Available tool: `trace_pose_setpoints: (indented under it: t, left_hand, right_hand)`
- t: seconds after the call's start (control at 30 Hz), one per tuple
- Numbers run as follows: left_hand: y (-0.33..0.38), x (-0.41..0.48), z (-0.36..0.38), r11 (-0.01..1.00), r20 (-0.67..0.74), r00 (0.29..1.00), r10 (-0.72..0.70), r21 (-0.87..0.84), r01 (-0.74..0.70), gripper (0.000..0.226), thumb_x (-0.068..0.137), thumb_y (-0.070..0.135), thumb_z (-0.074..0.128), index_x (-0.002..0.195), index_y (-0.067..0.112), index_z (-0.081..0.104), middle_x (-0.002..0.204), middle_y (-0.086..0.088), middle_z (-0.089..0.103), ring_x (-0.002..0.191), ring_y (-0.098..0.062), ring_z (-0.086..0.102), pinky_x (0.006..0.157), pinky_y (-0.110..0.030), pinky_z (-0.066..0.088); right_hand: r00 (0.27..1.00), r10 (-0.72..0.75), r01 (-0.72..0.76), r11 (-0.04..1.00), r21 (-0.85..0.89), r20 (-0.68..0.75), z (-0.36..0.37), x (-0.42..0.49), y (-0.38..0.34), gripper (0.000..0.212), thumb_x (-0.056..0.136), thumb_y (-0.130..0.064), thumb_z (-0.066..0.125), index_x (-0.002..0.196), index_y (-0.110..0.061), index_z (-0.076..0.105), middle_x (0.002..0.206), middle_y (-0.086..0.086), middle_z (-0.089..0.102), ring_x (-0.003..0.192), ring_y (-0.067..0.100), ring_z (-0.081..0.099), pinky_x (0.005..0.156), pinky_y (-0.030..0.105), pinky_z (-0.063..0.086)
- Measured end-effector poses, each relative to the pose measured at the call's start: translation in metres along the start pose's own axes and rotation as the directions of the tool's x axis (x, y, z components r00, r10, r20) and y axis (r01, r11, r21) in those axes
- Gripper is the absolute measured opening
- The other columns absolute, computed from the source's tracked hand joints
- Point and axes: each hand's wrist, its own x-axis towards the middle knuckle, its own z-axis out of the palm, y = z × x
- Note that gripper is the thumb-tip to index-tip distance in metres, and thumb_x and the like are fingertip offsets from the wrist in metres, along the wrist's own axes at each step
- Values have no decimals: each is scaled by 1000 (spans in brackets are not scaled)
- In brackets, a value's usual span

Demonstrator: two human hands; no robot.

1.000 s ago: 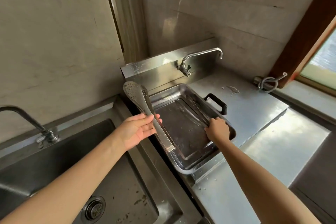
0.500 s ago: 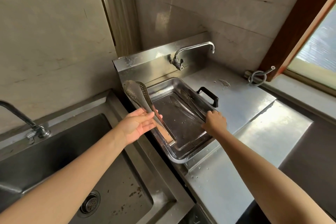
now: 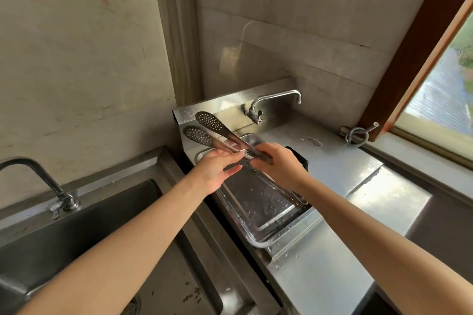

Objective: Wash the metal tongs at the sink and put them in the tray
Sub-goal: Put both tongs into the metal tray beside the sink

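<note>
Right hand (image 3: 279, 164) has left the tray (image 3: 258, 239) and now curls its fingers round the metal tongs (image 3: 217, 127), held above the tray (perforated ends apart, pointing wallward); left hand (image 3: 216, 172) fingers lie nearly straight against them.

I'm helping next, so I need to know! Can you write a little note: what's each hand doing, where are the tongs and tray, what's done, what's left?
Left hand: fingers nearly straight, touching the tongs midway.
Right hand: grips the tongs near the handle end.
Tongs: in the air above the tray, perforated heads pointing away from the person.
Tray: on the counter right of the sink, wet; another metal utensil lies in it.
Done: tongs are away from the sink; whether washed, cannot tell.
To do: lay them in the tray.
</note>
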Motion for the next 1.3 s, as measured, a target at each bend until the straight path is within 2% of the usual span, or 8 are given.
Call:
trace_pose_setpoints:
  t: [0.17,0.3,0.43,0.6,0.7,0.83,1.13,1.3]
  left_hand:
    - [1,-3,-15,1000,24,1000,-14,-13,14,25,83,-4,58,99,13,64,84,0,73,76,-12,67,67,-24,58]
    - [-22,-6,-42,964,-210,974,-88,228,137,44,80,-1,66,122,7,54,86,-7,66,70,-14,60,60,-19,57]
    - [-51,-9,-69,898,-367,907,-206,297,324,55,78,-5,66,128,3,47,80,-11,60,64,-15,56,48,-19,55]
    - [-78,-6,-73,834,-399,878,-265,361,417,59,83,1,64,135,-1,37,103,-16,55,65,-14,53,50,-21,55]
    - [-89,-1,-66,812,-394,882,-260,406,420,61,85,2,62,138,0,32,105,-16,55,65,-13,53,48,-20,53]
    - [-98,4,-60,800,-414,884,-217,443,404,65,84,1,62,140,4,30,100,-16,59,64,-12,53,58,-24,52]
    - [-99,7,-58,806,-437,877,-199,436,401,64,83,-12,56,139,1,30,97,-21,60,62,-15,56,51,-20,51]
    - [-97,5,-58,813,-439,879,-186,434,389,66,82,-10,58,140,-1,28,107,-25,62,67,-15,59,62,-24,53]
  right_hand:
    - [993,-29,27,999,-24,-115,5,3,3,33,85,-21,65,116,-9,63,105,10,64,91,26,59,73,26,41]
    - [976,202,-200,979,30,-80,29,-3,25,28,86,-21,64,109,-5,66,103,13,64,81,22,54,68,26,39]
    - [925,379,-380,925,32,18,66,-20,57,25,87,-20,63,101,0,67,102,16,62,81,25,56,66,27,39]
    - [891,453,-453,891,22,30,104,-34,71,18,88,-20,62,75,-8,57,88,9,56,75,20,48,66,27,34]
    - [888,459,-459,889,-6,29,117,-36,73,18,87,-21,62,88,-3,62,99,13,60,83,23,52,70,28,37]
    - [886,463,-462,886,-34,21,124,-40,75,31,87,-25,63,110,-4,61,111,12,61,101,27,57,83,35,46]
    - [880,464,-448,881,-151,98,126,-42,77,28,84,-27,66,99,-5,59,105,13,62,98,29,56,79,38,50]
    - [869,471,-438,875,-206,151,123,-39,74,26,84,-29,66,90,-5,58,105,15,62,98,31,56,76,37,48]
